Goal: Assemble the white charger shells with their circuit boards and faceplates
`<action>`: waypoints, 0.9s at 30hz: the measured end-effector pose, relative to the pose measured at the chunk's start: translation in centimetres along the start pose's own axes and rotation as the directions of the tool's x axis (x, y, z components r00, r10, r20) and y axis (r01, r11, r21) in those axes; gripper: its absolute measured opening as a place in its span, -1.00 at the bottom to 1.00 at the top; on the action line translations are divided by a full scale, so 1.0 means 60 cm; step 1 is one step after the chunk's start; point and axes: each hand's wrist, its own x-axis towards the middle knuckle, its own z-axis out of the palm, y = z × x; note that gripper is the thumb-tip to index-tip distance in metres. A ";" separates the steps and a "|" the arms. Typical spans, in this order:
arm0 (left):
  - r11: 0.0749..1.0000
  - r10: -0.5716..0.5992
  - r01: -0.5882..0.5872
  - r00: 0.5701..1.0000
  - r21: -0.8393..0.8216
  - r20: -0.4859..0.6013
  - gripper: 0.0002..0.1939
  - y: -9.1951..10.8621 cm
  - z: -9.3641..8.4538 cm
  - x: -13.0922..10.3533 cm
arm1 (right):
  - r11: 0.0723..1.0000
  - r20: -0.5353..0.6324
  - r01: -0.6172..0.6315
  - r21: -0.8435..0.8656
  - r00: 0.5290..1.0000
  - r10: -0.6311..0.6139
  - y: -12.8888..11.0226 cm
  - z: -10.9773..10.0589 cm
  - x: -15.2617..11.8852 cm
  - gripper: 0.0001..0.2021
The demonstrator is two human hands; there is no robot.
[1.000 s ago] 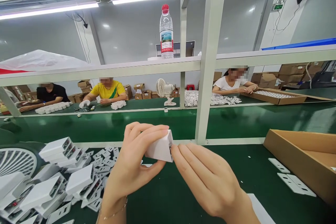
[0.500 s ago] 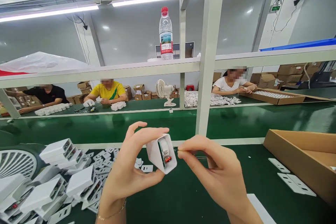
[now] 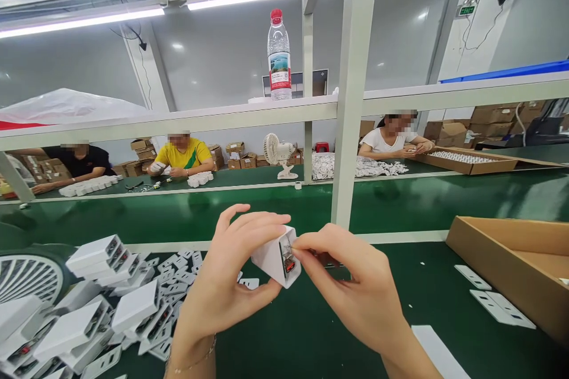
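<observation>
My left hand (image 3: 222,275) grips a white plastic charger housing (image 3: 269,257) between thumb and fingers, its open end turned to the right. Inside that end I see a red-orange USB port (image 3: 290,265) and some metal parts. The fingertips of my right hand (image 3: 355,287) are pinched together at the opening's edge, touching or nearly touching the parts inside. Whatever they pinch, if anything, is too small or too hidden to make out. More white charger housings (image 3: 137,305) with open ends lie piled left of my left hand, among flat white cover plates (image 3: 178,269).
An open cardboard box (image 3: 511,284) stands at the right, with several white plates (image 3: 500,308) beside it. A round fan grille (image 3: 29,278) is at the left. A metal post (image 3: 353,100) rises ahead beyond my hands. Several co-workers sit across the green bench (image 3: 213,213).
My right hand has moved left, bringing its pinched fingertips from beside the housing to its opening. The housing has turned slightly in my left hand. Across the bench, a co-worker's gloved hand has shifted.
</observation>
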 end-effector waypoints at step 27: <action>0.997 0.007 -0.011 0.999 -0.073 -0.054 -0.44 -0.004 0.000 0.000 | 0.953 0.037 0.267 -0.143 0.964 -0.265 -0.011 -0.012 -0.006 -0.83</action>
